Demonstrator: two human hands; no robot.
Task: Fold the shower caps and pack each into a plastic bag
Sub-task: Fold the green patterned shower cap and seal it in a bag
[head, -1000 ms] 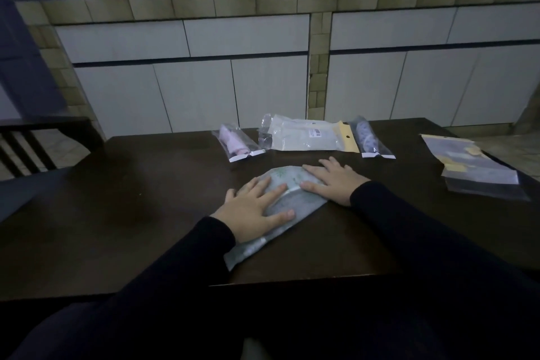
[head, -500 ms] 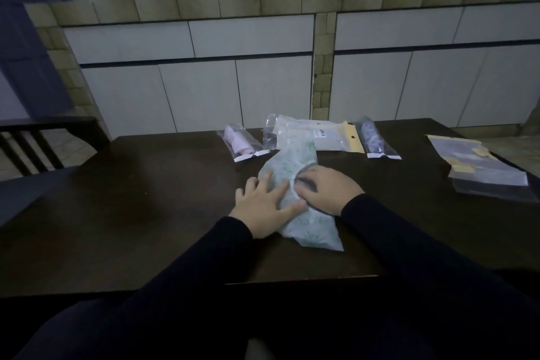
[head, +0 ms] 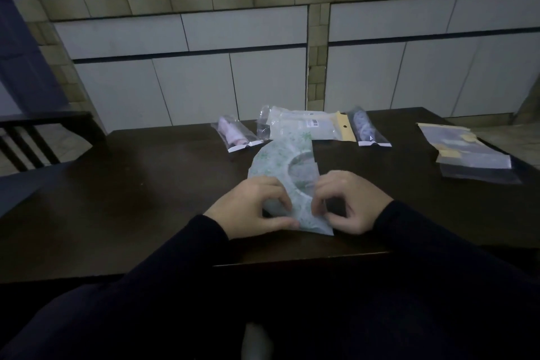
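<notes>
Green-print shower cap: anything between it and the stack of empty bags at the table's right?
Nothing visible. Both hands, left hand and right hand, pinch the shower cap; bare table lies between it and the empty bags.

Shower cap [head: 276, 165]: pale blue-green film with a faint green leaf print, folded flat into a long curved strip; a rounded opening [head: 301, 174] shows on its right side.
Pose: lies lengthwise on the dark tabletop [head: 146, 184], far end touching or overlapping the large packet, near end close to the front edge and pinched from both sides.
Packed bag, left [head: 238, 136]: clear, holds a pinkish roll, white strip at its near end.
Packed bag, right [head: 365, 130]: clear, holds a bluish patterned roll.
Large packet [head: 304, 126]: whitish, yellow header, between those two.
Empty plastic bags [head: 467, 155]: flat stack, far right, well apart.
</notes>
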